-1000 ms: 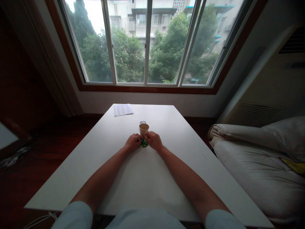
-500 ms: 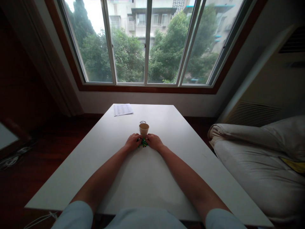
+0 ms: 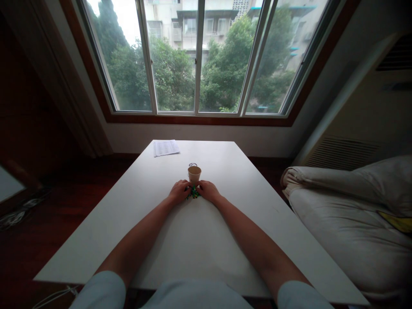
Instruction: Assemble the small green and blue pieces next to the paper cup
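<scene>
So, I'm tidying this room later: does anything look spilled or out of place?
Small, mostly green pieces lie loose on the white table in front of the cup, though that may be deliberate. On the floor at far left, pale cables lie in a loose tangle, which looks untidy.

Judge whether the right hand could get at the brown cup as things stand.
Likely yes: the right hand is close to the brown cup, and nothing visible stands between them; the small pieces lie on its near side.
</scene>
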A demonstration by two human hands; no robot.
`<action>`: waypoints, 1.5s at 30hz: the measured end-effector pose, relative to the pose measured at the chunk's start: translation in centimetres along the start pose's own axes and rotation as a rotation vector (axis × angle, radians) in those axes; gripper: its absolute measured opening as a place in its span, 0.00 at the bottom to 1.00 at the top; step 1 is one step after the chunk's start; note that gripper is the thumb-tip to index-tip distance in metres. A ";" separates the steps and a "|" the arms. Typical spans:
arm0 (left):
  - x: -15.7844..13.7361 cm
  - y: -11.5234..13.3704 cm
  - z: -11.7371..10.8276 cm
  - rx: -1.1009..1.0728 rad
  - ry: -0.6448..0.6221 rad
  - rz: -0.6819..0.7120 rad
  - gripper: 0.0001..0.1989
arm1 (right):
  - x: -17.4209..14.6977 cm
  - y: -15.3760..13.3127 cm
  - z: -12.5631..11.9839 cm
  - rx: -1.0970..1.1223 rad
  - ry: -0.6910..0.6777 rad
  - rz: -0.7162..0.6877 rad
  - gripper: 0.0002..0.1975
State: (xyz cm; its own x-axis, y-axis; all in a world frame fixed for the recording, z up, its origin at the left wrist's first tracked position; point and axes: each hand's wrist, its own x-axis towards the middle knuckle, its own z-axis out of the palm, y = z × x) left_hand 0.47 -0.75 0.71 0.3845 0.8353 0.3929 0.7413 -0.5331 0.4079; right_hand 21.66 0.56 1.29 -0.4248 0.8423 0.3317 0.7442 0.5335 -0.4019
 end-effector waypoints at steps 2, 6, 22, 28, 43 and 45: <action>0.0 -0.1 0.1 0.001 -0.003 0.000 0.12 | 0.1 0.1 0.1 -0.003 0.000 0.008 0.06; 0.0 -0.1 0.1 -0.001 -0.008 -0.016 0.12 | 0.2 0.4 0.5 -0.023 0.002 0.016 0.04; -0.1 -0.3 0.2 0.028 -0.004 0.040 0.12 | 0.0 -0.3 -0.1 -0.049 -0.053 0.057 0.06; -0.1 -0.1 0.1 0.035 -0.005 0.057 0.12 | 0.0 0.0 0.2 0.067 0.065 0.049 0.05; 0.0 -0.4 0.4 0.029 -0.006 0.062 0.11 | -0.2 0.0 0.3 0.217 0.173 -0.015 0.02; 0.0 -0.3 0.3 0.017 0.006 0.063 0.10 | -0.2 0.0 0.3 0.222 0.182 -0.024 0.01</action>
State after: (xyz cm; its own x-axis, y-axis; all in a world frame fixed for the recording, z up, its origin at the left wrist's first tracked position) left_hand 0.41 -0.58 0.35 0.4274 0.7993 0.4225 0.7251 -0.5822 0.3678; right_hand 21.59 0.36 1.02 -0.3269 0.8124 0.4828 0.5953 0.5738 -0.5624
